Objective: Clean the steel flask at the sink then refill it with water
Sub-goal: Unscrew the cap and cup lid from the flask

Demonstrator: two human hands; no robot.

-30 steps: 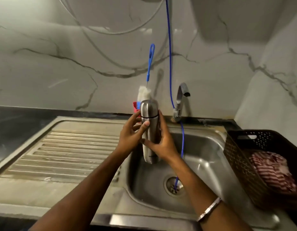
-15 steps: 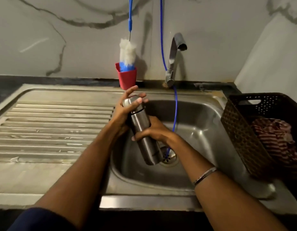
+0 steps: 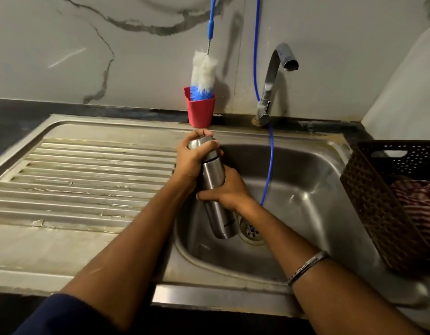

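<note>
The left hand (image 3: pixel 193 157) curls tightly around the cap of a steel flask (image 3: pixel 215 189), while the right hand (image 3: pixel 227 192) grips its middle. Both forearms reach forward, holding the flask tilted above the sink (image 3: pixel 305 180) basin, left of the drain (image 3: pixel 251 232).

A home kitchen: a steel sink (image 3: pixel 305 165) with ribbed drainboard (image 3: pixel 88 180) (marble-look wall behind), tap (image 3: pixel 269 88), bottle brush (image 3: pixel 203 73).

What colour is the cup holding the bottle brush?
Red cup, seen in the head view.
</note>
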